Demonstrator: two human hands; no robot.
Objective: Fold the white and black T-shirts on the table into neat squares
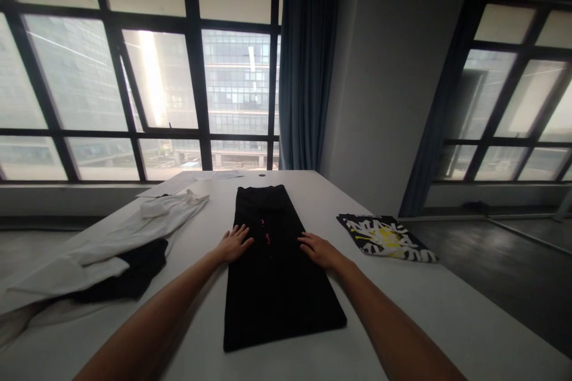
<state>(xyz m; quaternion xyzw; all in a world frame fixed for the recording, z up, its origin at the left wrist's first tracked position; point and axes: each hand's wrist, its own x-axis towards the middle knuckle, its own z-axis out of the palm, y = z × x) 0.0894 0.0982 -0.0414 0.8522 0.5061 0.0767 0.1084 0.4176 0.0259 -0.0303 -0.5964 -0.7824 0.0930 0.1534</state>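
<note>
A black garment, folded into a long panel with small pink marks near its middle, lies flat on the white table. My left hand rests on its left edge, fingers spread and holding nothing. On the opposite edge lies my right hand, its fingers stretched over the cloth and apart, with nothing held.
White clothing lies loosely along the table's left side, with a black piece beside it. A folded black, white and yellow printed garment sits near the right edge. Windows, blue curtains and a pillar stand beyond the table.
</note>
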